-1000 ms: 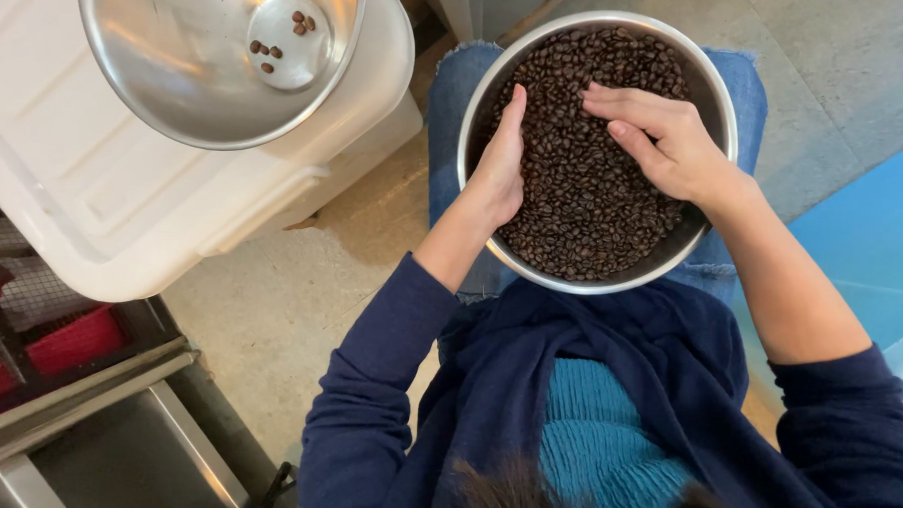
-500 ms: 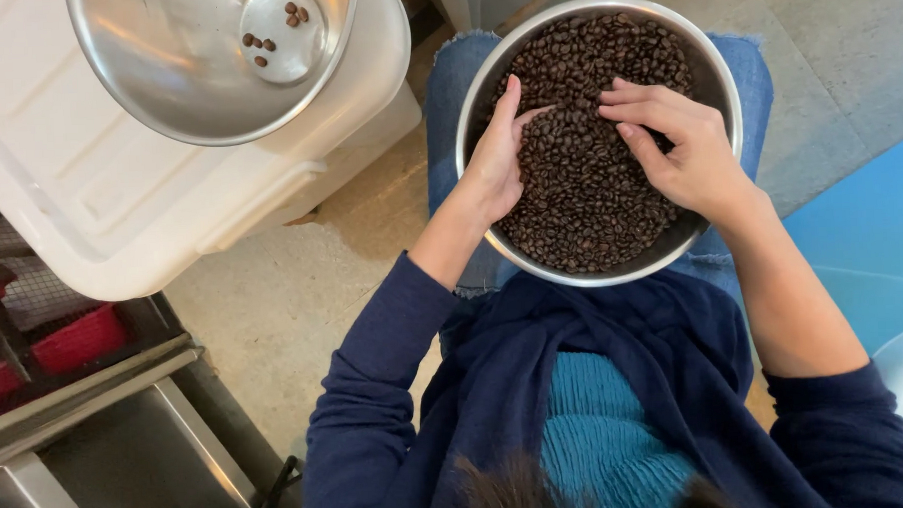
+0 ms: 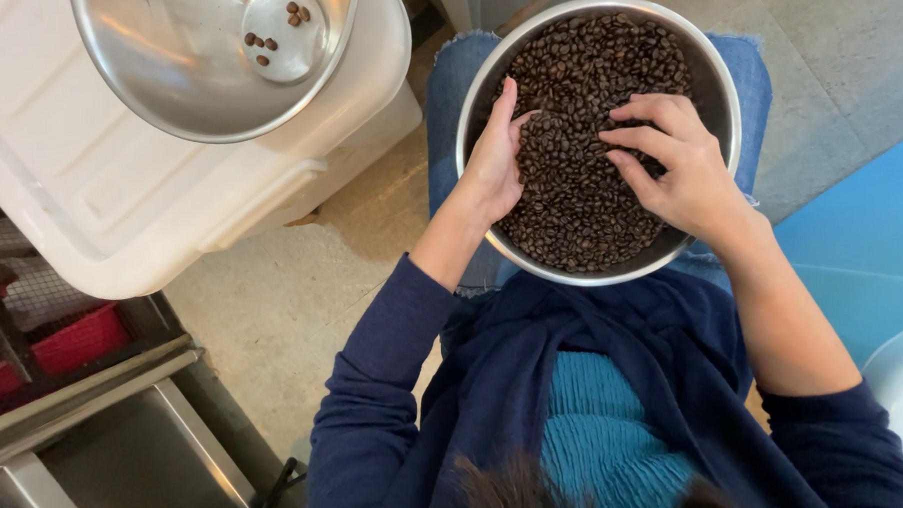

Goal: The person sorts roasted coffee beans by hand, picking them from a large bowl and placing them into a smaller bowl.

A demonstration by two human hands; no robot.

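Note:
A large steel bowl rests on my lap, filled with dark roasted coffee beans. My left hand lies edge-on in the beans at the bowl's left side, fingers straight and together. My right hand is spread over the beans on the right, fingers curved and dipping into them. Neither hand visibly grips anything.
A second steel bowl with a few beans sits on a white plastic bin at the upper left. A metal counter and red crate lie at the lower left. A blue mat is to the right.
My right hand has slid down and toward me across the beans, fingers curling. My left hand has stayed at the bowl's left side, its thumb moving out into the beans.

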